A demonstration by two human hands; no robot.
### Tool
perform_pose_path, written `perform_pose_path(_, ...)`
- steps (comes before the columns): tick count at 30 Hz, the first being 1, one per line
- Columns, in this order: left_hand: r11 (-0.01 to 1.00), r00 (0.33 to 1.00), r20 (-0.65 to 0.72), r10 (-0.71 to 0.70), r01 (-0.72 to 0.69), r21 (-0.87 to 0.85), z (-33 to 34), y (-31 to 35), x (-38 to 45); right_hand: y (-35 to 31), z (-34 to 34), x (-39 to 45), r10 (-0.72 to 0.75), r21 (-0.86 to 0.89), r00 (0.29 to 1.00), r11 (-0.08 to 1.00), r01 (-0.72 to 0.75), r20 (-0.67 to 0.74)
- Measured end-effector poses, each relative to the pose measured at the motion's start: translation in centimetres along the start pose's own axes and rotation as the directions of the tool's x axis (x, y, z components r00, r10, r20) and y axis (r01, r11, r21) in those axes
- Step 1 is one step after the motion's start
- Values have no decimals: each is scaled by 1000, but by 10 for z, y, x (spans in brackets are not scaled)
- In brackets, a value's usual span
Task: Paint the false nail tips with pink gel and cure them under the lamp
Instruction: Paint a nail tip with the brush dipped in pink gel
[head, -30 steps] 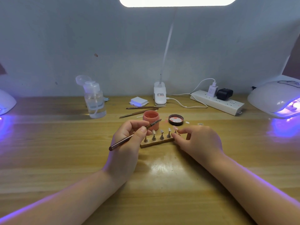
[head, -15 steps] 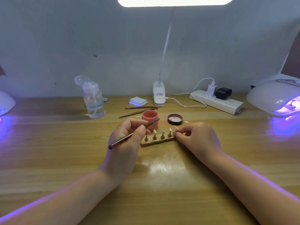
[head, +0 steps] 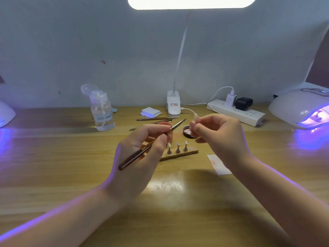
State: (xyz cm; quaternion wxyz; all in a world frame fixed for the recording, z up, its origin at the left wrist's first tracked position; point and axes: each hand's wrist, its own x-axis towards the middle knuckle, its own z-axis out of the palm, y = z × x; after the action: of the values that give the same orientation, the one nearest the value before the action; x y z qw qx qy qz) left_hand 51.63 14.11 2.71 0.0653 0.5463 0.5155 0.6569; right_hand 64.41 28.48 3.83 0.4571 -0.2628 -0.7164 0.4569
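Observation:
My left hand (head: 142,154) grips a thin brush (head: 151,146) like a pen, its tip pointing up and right. My right hand (head: 220,138) pinches a small stand with a pale false nail tip (head: 196,118) and holds it raised near the brush tip. Below the hands lies a wooden holder bar (head: 179,155) with three nail tips on stands (head: 177,147) showing; my left hand hides its left end. The pink gel jar (head: 164,124) is mostly hidden behind my left hand. Its black lid (head: 187,131) lies beside it. A white curing lamp (head: 300,108) glows violet at the far right.
A clear pump bottle (head: 102,111) stands at the back left. Spare brushes (head: 156,119), a white pad stack (head: 151,112), a clip desk lamp base (head: 173,108) and a power strip (head: 235,113) line the back. A stained paper wipe (head: 218,164) lies under my right wrist. Another lamp (head: 5,114) sits far left.
My right hand lifted one nail tip stand off the right end of the holder bar and raised it. My left hand rose with the brush toward it.

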Motion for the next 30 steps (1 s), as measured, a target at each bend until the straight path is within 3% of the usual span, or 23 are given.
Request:
perform_pose_path(2, 998, 999, -4, 53, -52, 37, -1, 1, 1, -7, 2, -1, 44, 154, 999, 987, -45, 15)
perform_pose_path(6, 988, 993, -14, 117, -115, 100, -1, -2, 1, -11, 6, -5, 53, 249, 998, 967, -59, 33)
perform_pose_path(12, 992, 996, -13, 92, -91, 91, 0, 2, 0, -10, 7, -8, 30, 253, 998, 966, -44, 60)
perform_pose_path(19, 995, 1000, 8, 6, -5, -103, -1, 10, -3, -9, 7, -8, 9, 244, 997, 970, -27, 75)
perform_pose_path(26, 999, 997, -70, -35, 34, -12, -7, 5, 8, -6, 5, -7, -8, 259, 994, 966, -20, 107)
perform_pose_path(30, 972, 981, -99, -165, 178, 154, -16, -3, 28, 7, -1, -4, -16, 111, 1000, 994, 13, 25)
